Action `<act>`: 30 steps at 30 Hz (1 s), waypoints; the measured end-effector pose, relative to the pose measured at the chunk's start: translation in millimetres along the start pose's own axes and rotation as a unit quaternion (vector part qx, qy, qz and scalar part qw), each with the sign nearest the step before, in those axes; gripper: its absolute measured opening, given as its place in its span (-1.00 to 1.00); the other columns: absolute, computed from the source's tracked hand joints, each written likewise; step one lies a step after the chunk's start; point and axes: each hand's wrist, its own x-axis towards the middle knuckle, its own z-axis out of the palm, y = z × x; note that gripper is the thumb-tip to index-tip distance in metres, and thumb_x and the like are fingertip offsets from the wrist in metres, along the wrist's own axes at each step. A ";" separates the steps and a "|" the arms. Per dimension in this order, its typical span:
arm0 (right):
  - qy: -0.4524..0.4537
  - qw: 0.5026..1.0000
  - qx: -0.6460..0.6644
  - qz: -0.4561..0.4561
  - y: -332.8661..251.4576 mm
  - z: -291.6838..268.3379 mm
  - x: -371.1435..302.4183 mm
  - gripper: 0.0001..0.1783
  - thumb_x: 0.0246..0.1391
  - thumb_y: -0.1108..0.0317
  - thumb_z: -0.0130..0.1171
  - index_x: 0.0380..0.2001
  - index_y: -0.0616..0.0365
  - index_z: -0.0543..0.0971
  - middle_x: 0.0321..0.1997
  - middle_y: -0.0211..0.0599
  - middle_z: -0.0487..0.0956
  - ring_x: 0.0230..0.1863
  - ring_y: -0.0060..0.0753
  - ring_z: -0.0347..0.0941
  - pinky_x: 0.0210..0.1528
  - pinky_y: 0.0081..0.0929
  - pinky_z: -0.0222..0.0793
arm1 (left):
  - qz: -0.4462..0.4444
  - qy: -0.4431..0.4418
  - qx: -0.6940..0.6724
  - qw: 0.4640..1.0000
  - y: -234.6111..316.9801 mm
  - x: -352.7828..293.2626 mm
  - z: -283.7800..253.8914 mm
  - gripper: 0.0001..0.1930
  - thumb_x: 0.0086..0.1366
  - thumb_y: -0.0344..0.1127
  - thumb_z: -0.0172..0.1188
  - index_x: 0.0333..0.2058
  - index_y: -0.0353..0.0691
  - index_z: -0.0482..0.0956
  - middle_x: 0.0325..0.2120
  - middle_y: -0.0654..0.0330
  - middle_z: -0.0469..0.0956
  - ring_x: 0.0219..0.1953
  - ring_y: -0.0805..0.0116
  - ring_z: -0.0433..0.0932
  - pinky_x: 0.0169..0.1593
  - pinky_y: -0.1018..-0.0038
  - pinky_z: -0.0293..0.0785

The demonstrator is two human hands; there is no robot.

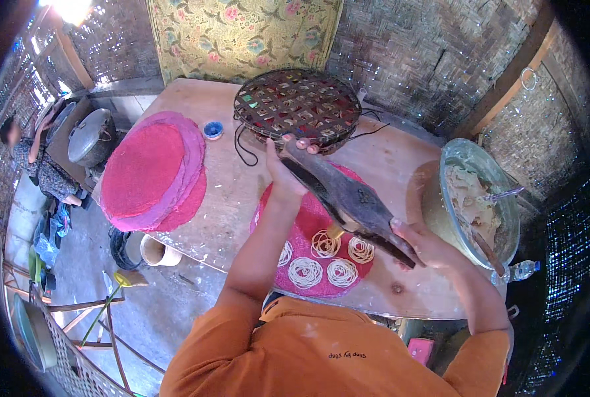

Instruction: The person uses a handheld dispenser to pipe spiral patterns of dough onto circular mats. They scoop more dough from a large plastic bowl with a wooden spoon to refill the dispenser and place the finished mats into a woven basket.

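Both my hands grip a long dark wooden hand press (pixel 348 195), held aslant over the table. My left hand (pixel 287 165) wraps its far left end, and my right hand (pixel 422 243) closes round the near right end. A short yellowish cylinder (pixel 335 231) shows under the press's middle. Below lies a round pink mat (pixel 321 287), partly hidden by my left forearm and the press. Several pale noodle coils rest on it, among them one coil (pixel 325 244) beneath the cylinder and another coil (pixel 305 272) nearer me.
A stack of round pink mats (pixel 146 172) lies on the table's left, beside a small blue bowl (pixel 213 130). Behind my hands stands a lidded woven basket (pixel 298 106). A large tub (pixel 441 198) of pale dough (pixel 470 192) is at right, near a plastic bottle (pixel 524 270). Another person (pixel 40 162) is far left.
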 end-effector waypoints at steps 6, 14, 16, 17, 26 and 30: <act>-0.047 0.995 0.085 -0.023 15.3 13.5 7.7 -0.29 0.14 -0.29 -0.18 -0.42 0.25 0.52 -0.69 -0.30 0.46 -0.72 -0.51 0.37 -0.66 -0.58 0.28 | 0.007 0.022 0.043 0.999 11.4 -15.2 -2.3 -0.65 0.28 0.17 -0.16 -0.46 0.10 0.39 -0.53 0.33 0.38 -0.40 0.27 0.40 -0.28 0.21 0.38; 0.009 1.000 -0.005 -0.013 31.3 9.3 29.3 -0.29 0.14 -0.29 -0.19 -0.47 0.24 0.51 -0.72 -0.34 0.45 -0.75 -0.52 0.36 -0.68 -0.60 0.26 | -0.004 0.036 0.001 0.999 -9.0 -3.3 -64.0 -0.62 0.31 0.15 -0.25 -0.47 0.09 0.41 -0.56 0.33 0.40 -0.40 0.26 0.40 -0.27 0.22 0.35; -0.011 0.999 0.016 -0.037 39.0 19.7 45.6 -0.30 0.15 -0.28 -0.21 -0.44 0.23 0.51 -0.69 -0.35 0.45 -0.71 -0.53 0.38 -0.67 -0.61 0.26 | -0.010 0.022 0.014 1.000 3.5 -2.8 -63.4 -0.61 0.31 0.16 -0.24 -0.48 0.08 0.40 -0.57 0.34 0.39 -0.41 0.27 0.40 -0.27 0.23 0.34; -0.023 0.998 0.027 -0.050 38.8 23.0 50.4 -0.31 0.16 -0.28 -0.21 -0.42 0.22 0.51 -0.68 -0.35 0.46 -0.70 -0.53 0.38 -0.67 -0.62 0.26 | -0.020 0.013 0.023 0.999 12.2 -1.7 -59.6 -0.60 0.31 0.16 -0.21 -0.50 0.06 0.40 -0.57 0.34 0.39 -0.40 0.27 0.39 -0.28 0.25 0.34; -0.118 0.991 0.062 -0.023 -6.5 22.1 69.0 -0.28 0.17 -0.31 -0.33 -0.28 0.18 0.48 -0.57 -0.33 0.50 -0.63 -0.54 0.38 -0.58 -0.58 0.32 | 0.035 -0.023 0.063 0.997 62.3 12.8 -34.8 -0.65 0.32 0.06 -0.19 -0.47 -0.04 0.33 -0.61 0.32 0.32 -0.43 0.33 0.38 -0.18 0.29 0.35; -0.070 0.997 -0.030 0.000 -11.7 23.7 88.2 -0.25 0.12 -0.37 -0.28 -0.33 0.17 0.50 -0.65 -0.34 0.48 -0.68 -0.52 0.38 -0.66 -0.55 0.26 | 0.087 0.076 0.080 0.990 70.0 7.9 -54.2 -0.70 0.30 -0.02 -0.22 -0.52 0.00 0.29 -0.66 0.37 0.27 -0.54 0.39 0.34 -0.30 0.34 0.35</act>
